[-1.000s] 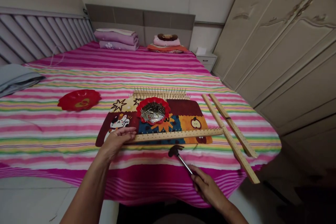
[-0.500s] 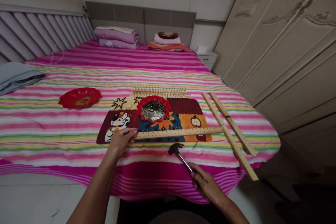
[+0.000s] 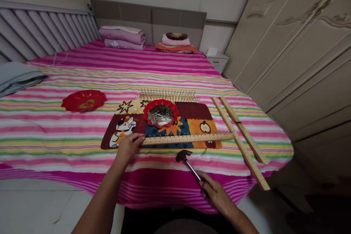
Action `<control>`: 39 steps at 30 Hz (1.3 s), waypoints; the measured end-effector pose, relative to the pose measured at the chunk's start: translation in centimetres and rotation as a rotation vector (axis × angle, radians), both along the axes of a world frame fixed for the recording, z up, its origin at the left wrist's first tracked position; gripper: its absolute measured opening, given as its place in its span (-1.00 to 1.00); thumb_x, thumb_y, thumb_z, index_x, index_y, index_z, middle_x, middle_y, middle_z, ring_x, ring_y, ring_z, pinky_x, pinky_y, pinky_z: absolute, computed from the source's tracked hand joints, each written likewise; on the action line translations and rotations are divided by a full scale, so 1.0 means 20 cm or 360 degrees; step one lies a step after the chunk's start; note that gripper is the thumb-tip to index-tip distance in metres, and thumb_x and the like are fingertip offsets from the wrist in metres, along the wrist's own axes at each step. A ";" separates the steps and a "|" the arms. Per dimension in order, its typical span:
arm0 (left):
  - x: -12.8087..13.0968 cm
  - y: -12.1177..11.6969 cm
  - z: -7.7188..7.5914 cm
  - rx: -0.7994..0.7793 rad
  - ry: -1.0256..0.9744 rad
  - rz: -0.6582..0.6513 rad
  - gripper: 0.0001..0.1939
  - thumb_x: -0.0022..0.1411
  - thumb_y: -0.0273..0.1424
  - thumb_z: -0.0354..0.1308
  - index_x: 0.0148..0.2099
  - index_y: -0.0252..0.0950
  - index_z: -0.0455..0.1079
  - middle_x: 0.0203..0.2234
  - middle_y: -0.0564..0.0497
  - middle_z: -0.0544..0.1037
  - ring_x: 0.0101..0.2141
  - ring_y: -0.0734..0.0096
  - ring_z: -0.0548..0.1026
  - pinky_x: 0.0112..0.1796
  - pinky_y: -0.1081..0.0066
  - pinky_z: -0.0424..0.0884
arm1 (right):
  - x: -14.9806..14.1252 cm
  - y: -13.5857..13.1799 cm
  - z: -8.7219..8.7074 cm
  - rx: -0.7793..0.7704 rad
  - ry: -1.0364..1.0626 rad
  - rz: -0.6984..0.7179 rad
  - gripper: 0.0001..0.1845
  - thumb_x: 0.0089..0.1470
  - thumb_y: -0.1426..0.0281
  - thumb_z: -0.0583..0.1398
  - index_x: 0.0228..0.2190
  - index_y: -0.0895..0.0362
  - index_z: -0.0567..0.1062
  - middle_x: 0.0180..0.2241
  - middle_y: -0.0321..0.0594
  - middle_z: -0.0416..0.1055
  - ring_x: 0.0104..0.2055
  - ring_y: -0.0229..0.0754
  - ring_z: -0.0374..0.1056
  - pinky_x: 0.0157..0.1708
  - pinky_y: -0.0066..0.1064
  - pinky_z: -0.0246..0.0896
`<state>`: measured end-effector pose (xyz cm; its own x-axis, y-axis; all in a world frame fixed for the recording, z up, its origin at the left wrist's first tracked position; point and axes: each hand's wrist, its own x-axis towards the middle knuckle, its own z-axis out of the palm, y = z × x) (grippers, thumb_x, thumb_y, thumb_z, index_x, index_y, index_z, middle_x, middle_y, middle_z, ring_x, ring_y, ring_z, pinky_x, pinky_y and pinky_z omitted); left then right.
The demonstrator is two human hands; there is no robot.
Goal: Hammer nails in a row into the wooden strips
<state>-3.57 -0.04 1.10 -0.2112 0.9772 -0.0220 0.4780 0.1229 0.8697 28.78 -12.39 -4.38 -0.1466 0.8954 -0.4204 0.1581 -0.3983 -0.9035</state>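
Observation:
My left hand (image 3: 130,145) is closed on the left end of a wooden strip (image 3: 181,139) that lies across a patterned mat (image 3: 200,109). A row of nails stands along the strip's upper edge, and small holes or marks dot its front face. Below the strip, my right hand (image 3: 215,191) grips a claw hammer (image 3: 189,164) by its handle, with the dark head pointing up and left, apart from the wood. Just beyond the strip, a red scalloped bowl (image 3: 147,114) on the mat holds a heap of loose nails (image 3: 161,114).
Behind the bowl lie wooden strips bristling with nails (image 3: 168,95). Two bare-looking wooden strips (image 3: 248,155) rest at the right, one touching the held strip's end. A red plate (image 3: 83,101) is at the left on the striped bed sheet (image 3: 68,142). Wardrobe doors (image 3: 296,55) flank the bed.
The left hand has shifted very slightly to the right on the strip's end. The right hand and hammer have stayed nearly still; the view has tilted a little.

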 end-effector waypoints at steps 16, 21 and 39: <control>0.04 -0.02 -0.09 0.0327 0.0473 -0.0007 -0.83 0.05 -0.32 0.08 -0.43 -0.21 0.48 -0.44 0.01 0.52 -0.34 0.35 0.44 -0.25 0.38 0.33 | -0.50 0.35 0.54 0.0686 -0.0334 0.0440 -0.58 0.13 0.36 0.01 0.02 0.07 0.38 -0.62 -0.42 0.20 -0.59 -0.31 0.11 -0.56 -0.50 0.06; 0.04 -0.02 -0.09 0.0251 0.0619 -0.0025 -0.81 0.08 -0.34 0.06 -0.47 -0.25 0.45 -0.46 -0.01 0.50 -0.36 0.36 0.43 -0.29 0.39 0.31 | -0.55 0.41 0.53 0.0789 -0.0499 0.0528 -0.59 0.10 0.41 0.02 -0.02 0.07 0.42 -0.56 -0.35 0.33 -0.57 -0.29 0.15 -0.52 -0.49 0.12; 0.03 0.16 0.12 0.0133 0.0824 0.0060 -0.71 0.13 -0.31 -0.02 -0.20 -0.24 0.49 -0.25 -0.03 0.54 -0.20 0.30 0.45 -0.16 0.40 0.31 | 0.07 -0.02 0.08 0.0219 -0.0417 0.0221 -0.51 0.05 0.12 0.08 -0.02 0.04 0.45 -0.46 -0.25 0.42 -0.40 -0.12 0.31 -0.36 -0.37 0.23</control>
